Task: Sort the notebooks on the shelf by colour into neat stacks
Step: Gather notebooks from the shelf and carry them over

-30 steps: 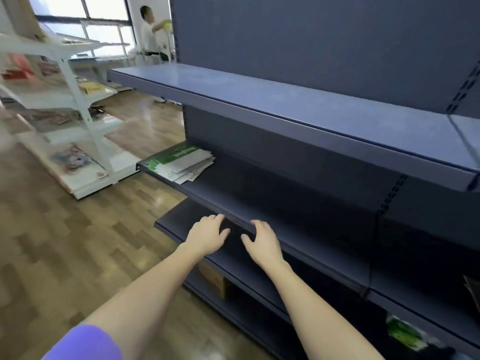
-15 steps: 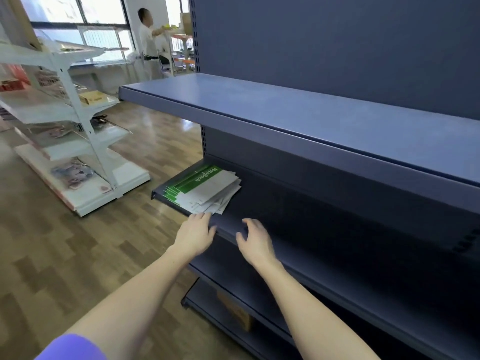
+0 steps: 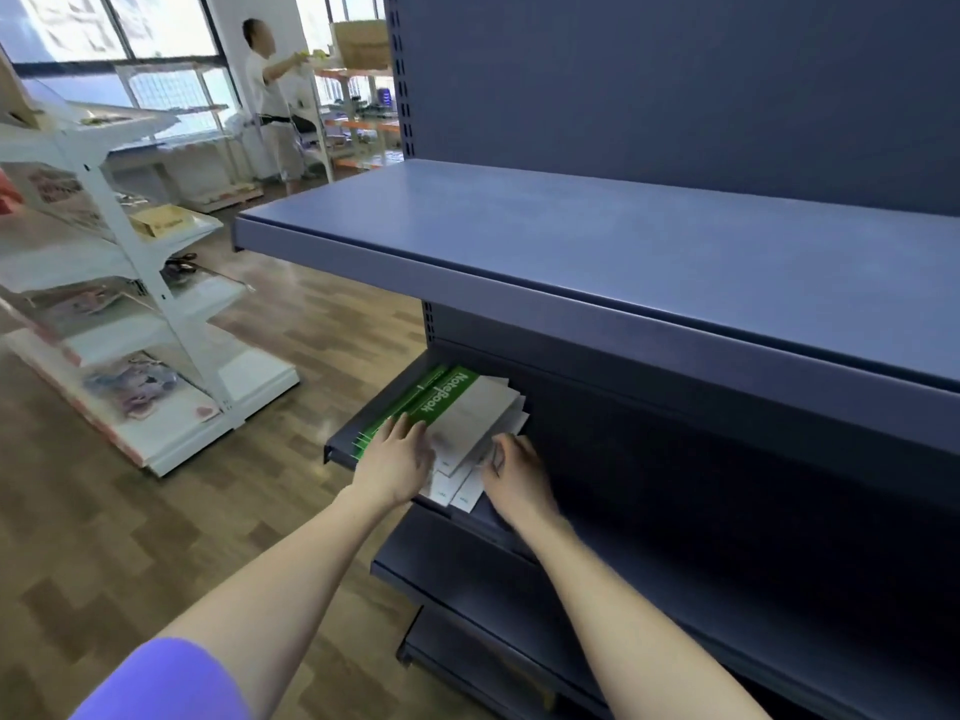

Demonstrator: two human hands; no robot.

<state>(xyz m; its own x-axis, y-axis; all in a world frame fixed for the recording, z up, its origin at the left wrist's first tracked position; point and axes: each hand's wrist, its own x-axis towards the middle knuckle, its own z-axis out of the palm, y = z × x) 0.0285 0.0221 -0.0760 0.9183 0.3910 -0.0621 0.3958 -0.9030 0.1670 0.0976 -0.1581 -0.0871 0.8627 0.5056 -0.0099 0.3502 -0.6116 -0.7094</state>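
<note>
A loose pile of green-and-white notebooks lies at the left end of the second dark blue shelf, fanned out unevenly. My left hand rests flat on the pile's near left part, fingers straight. My right hand touches the pile's right edge, its fingers curled at the white corners; whether it grips them I cannot tell. The top shelf above them is bare.
Lower blue shelves stick out below the hands. A white display rack with printed goods stands to the left across a wooden floor. A person stands far back by other racks.
Both hands have moved forward and left onto the notebook pile; before, they hovered short of it by the shelf edge. The view has shifted closer to the shelf's left end.
</note>
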